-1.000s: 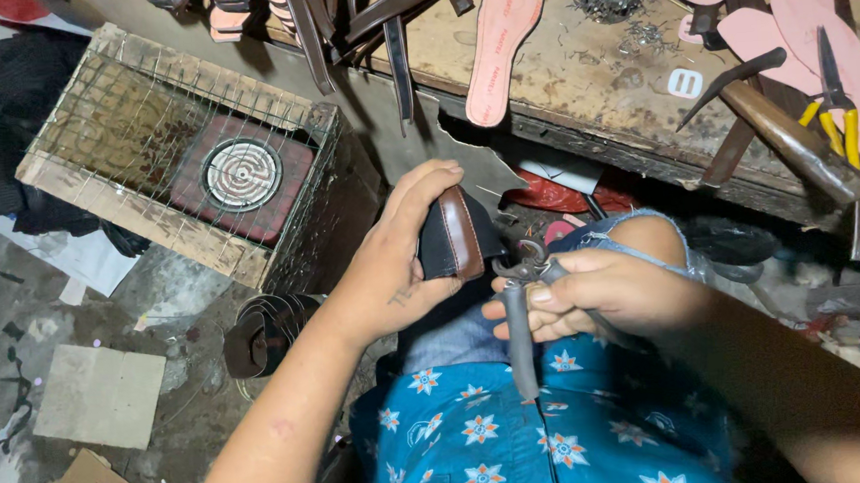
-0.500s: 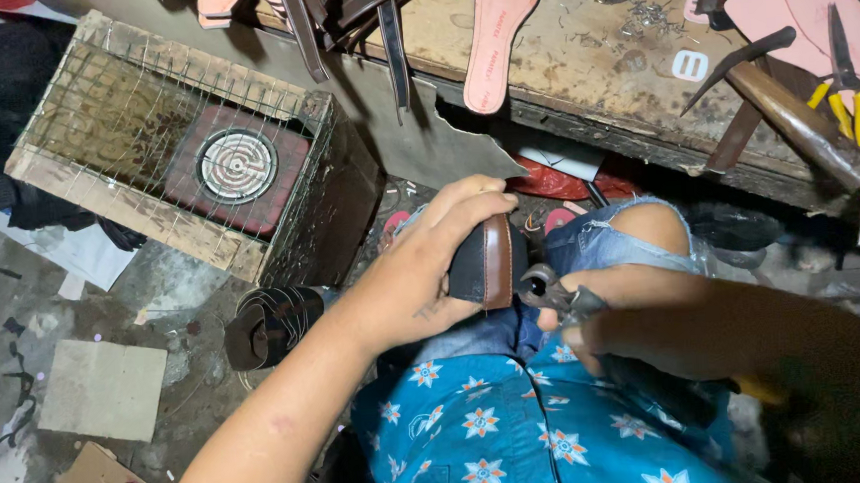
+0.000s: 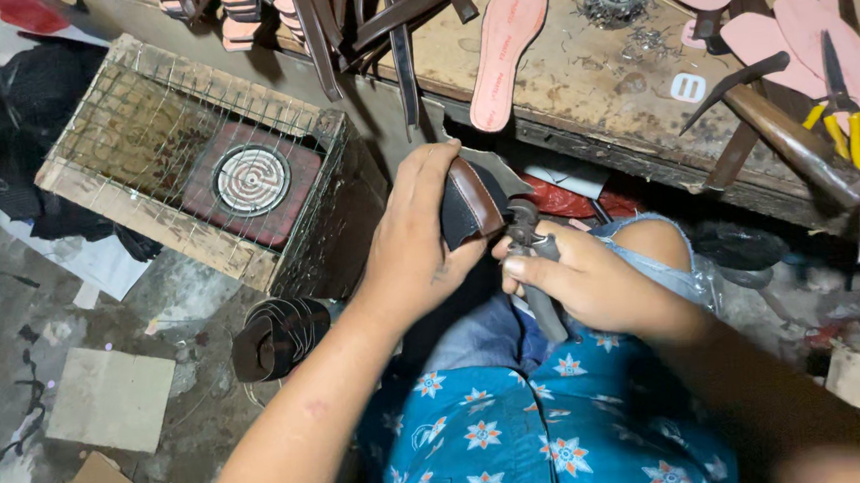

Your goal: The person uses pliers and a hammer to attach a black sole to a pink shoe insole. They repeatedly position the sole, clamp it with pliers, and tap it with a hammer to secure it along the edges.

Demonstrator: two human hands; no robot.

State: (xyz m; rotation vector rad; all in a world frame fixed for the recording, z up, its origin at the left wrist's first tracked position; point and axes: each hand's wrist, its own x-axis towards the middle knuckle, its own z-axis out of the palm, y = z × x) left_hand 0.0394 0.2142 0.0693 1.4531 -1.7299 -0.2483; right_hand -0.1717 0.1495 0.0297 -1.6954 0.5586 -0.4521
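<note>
My left hand grips a dark shoe piece with a brown leather edge, held upright over my lap. My right hand is closed around the handles of metal pincers, whose jaws touch the brown edge of the shoe piece. Both hands meet just below the edge of a worn wooden workbench. My lap is covered by blue floral cloth and torn jeans.
A wire-covered wooden box with an electric coil heater stands at left. On the bench lie pink insoles, a hammer, yellow-handled pliers and leather straps. A roll of dark strap and cardboard scraps lie on the floor.
Both hands have risen toward the bench edge with the shoe piece. My right hand has shifted its grip so the pincers' jaws now meet the brown edge.
</note>
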